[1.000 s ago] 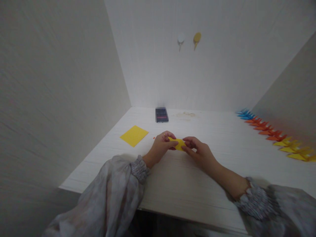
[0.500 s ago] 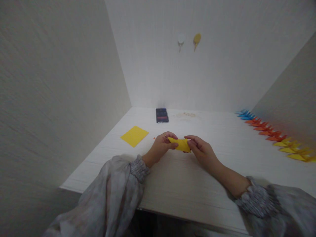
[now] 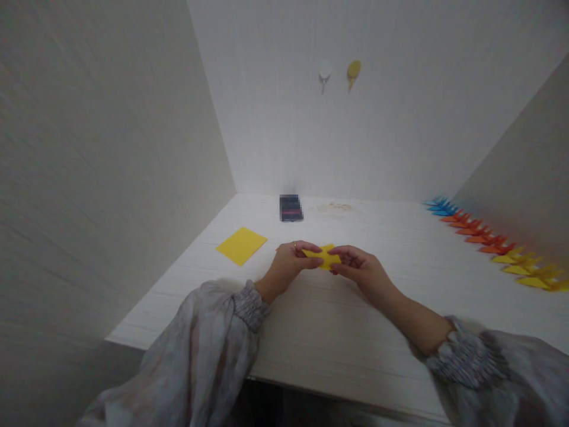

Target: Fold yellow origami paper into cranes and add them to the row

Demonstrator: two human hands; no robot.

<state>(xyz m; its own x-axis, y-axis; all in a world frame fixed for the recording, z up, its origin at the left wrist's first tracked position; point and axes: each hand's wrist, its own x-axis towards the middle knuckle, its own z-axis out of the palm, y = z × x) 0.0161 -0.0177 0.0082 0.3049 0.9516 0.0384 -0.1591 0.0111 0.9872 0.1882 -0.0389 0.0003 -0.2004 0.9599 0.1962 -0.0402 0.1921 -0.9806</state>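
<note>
Head view: over the tabletop [image 3: 351, 356], your left hand [image 3: 284, 267] pinches one end of the folded yellow paper [image 3: 328, 257], your right hand [image 3: 367, 271] the other. Half a second ago it looked longer, flatter; now a corner peaks up top, so likely mid-fold, creases too blurred to confirm. Yellow square [image 3: 241, 246] lies leftward, dark object [image 3: 291, 209] farther back.

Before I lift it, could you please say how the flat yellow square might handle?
The yellow square looks thin, so probably light. It likely creases easily, like the folded yellow paper nearby. Lying flat, it seems unlikely to tip.
</note>
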